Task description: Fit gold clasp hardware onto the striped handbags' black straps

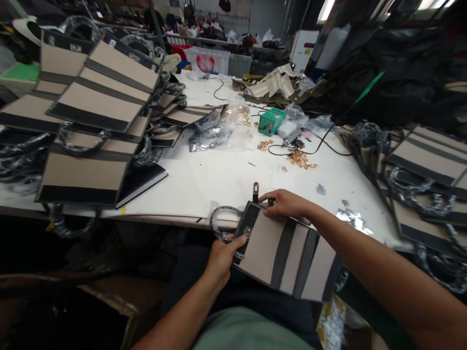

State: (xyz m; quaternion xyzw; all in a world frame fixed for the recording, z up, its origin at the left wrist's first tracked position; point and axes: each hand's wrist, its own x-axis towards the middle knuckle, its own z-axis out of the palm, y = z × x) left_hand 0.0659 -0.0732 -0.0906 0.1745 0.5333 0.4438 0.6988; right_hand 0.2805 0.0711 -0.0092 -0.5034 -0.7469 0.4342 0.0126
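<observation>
A beige handbag panel (264,243) with dark grey stripes lies tilted over my lap and the table's front edge. My left hand (221,257) grips its dark end, the thumb beside a small metal fitting (247,232). A handle wrapped in clear plastic (223,212) loops out from that end. At the panel's far edge my right hand (284,203) is closed, with a small dark object partly showing at its fingers; I cannot make out its kind. Its index fingertip is close to a dark strap tab (256,194) that carries a gold-coloured metal plate and stands up past the edge.
Stacked bag pieces (98,107) rise at the left, and more bag pieces (426,165) lie at the right. Gold-coloured hardware (299,159) is scattered on the white table (219,180). Behind it stands a green box (271,121) with a black cable. Plastic bags (215,129) lie nearby.
</observation>
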